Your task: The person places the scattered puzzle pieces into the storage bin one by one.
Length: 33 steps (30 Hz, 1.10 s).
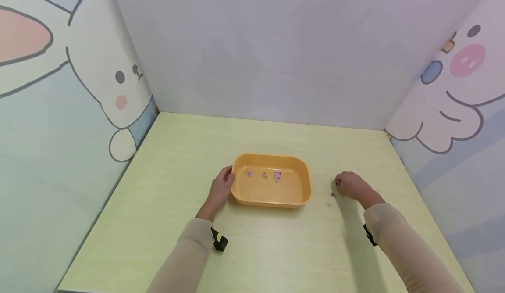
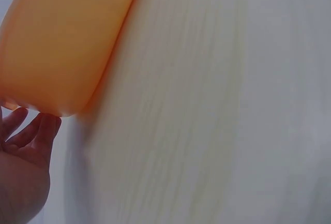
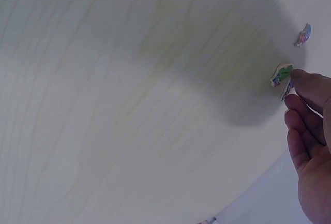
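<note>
An orange-yellow tray [image 1: 272, 204] stands mid-table in the head view, with three small printed pieces inside, the largest a pink cutout [image 1: 278, 176]. My left hand [image 1: 222, 187] grips the tray's left end, its fingertips against the wall in the left wrist view. Right of the tray, my right hand [image 1: 352, 185] pinches a small flat printed piece [image 3: 286, 90] between thumb and fingers. Beside those fingertips is another, green-and-purple piece [image 3: 282, 74]. Two more lie nearer the front: a dark, colourful piece [image 1: 333, 194] and a pale pink piece [image 1: 328, 205].
The pale wood-grain table [image 1: 276, 249] meets a plain grey wall [image 1: 268, 51] at the back. Side walls with cartoon animals, a rabbit [image 1: 102, 78] on the left, flank it. A black wrist strap [image 1: 219, 240] shows at the left cuff.
</note>
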### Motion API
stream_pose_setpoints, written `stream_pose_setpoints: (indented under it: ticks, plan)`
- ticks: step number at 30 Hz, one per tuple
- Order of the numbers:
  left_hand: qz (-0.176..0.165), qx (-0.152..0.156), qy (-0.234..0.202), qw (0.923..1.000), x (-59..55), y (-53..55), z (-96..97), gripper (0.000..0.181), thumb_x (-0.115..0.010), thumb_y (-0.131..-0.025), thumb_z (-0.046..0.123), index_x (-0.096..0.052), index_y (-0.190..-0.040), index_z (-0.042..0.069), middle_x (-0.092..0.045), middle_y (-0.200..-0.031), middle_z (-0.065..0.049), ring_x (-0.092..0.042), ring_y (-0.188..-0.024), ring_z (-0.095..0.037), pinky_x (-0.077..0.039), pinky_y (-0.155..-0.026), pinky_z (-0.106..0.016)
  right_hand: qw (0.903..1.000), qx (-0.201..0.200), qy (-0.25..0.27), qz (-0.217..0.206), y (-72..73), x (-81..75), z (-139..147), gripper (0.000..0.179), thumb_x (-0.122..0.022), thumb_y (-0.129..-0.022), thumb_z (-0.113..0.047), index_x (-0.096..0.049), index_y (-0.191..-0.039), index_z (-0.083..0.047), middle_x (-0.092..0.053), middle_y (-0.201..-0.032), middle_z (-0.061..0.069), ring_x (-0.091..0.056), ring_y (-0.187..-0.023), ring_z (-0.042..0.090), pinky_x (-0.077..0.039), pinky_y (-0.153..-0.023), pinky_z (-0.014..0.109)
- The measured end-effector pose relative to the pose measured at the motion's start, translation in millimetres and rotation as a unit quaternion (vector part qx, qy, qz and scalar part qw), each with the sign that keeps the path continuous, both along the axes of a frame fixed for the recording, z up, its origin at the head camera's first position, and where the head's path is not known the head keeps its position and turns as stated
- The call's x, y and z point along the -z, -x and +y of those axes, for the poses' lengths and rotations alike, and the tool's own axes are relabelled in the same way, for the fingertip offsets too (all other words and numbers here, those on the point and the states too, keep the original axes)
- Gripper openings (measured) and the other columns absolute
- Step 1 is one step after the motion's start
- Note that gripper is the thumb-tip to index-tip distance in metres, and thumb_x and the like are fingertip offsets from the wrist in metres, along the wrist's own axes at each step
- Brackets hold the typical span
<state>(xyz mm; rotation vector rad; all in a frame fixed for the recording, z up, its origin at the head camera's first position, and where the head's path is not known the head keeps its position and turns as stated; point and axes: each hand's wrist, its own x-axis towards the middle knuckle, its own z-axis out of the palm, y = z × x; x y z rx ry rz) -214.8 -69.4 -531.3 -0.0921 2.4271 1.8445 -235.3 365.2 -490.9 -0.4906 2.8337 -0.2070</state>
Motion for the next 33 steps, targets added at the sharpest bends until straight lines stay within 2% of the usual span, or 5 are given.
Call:
stream_pose_setpoints:
  ticks: [12, 17, 24, 28, 33]
  plan:
    - [0.002, 0.0, -0.002, 1.0, 0.5, -0.3, 0.8, 0.043, -0.045, -0.102, 0.026, -0.048, -0.141, 0.007, -0.052, -0.139, -0.012, -0.049, -0.127, -0.025, -0.042, -0.103, -0.041, 1.0, 0.0, -0.005, -0.007, -0.9, 0.4, -2.5, 0.005, -0.061, -0.091, -0.001, -0.065, -0.091, 0.002, -0.055, -0.078, 0.007, -0.049, -0.071, 0.024, -0.046, -0.065, 0.041]
    - [0.001, 0.0, 0.001, 1.0, -0.5, -1.1, 0.9, 0.043, -0.045, -0.102, 0.026, -0.048, -0.141, 0.007, -0.052, -0.139, -0.012, -0.048, -0.128, -0.025, -0.042, -0.103, -0.041, 0.9999, 0.011, -0.01, -0.002, -2.9, -2.0, -1.5, 0.011, -0.062, -0.092, -0.004, -0.066, -0.097, 0.005, -0.058, -0.083, 0.01, -0.055, -0.078, 0.028, -0.048, -0.072, 0.045]
    - [-0.001, -0.004, -0.002, 1.0, -1.2, -0.6, 0.6, 0.042, -0.045, -0.102, 0.026, -0.048, -0.141, 0.007, -0.052, -0.139, -0.012, -0.048, -0.127, -0.025, -0.042, -0.103, -0.04, 0.9999, 0.015, 0.003, 0.001, -3.3, -2.6, 1.2, 0.011, -0.062, -0.091, -0.005, -0.067, -0.096, 0.004, -0.059, -0.082, 0.01, -0.056, -0.076, 0.028, -0.049, -0.07, 0.046]
    - [0.0, -0.005, -0.001, 1.0, -1.8, -0.5, 0.7, 0.042, -0.045, -0.102, 0.026, -0.049, -0.14, 0.007, -0.052, -0.138, -0.011, -0.049, -0.127, -0.025, -0.042, -0.103, -0.04, 0.9999, 0.01, 0.004, 0.008, -2.6, -1.2, 1.3, 0.014, -0.06, -0.092, -0.004, -0.067, -0.1, 0.006, -0.062, -0.085, 0.013, -0.059, -0.081, 0.032, -0.051, -0.074, 0.049]
    - [-0.002, -0.005, 0.003, 1.0, -3.2, -1.0, 0.7, 0.043, -0.045, -0.102, 0.026, -0.048, -0.14, 0.007, -0.052, -0.138, -0.012, -0.049, -0.127, -0.025, -0.042, -0.103, -0.04, 0.9996, 0.027, 0.003, 0.0, -2.1, 0.6, 0.0, 0.017, -0.057, -0.093, -0.004, -0.066, -0.103, 0.005, -0.061, -0.088, 0.015, -0.059, -0.084, 0.033, -0.05, -0.076, 0.049]
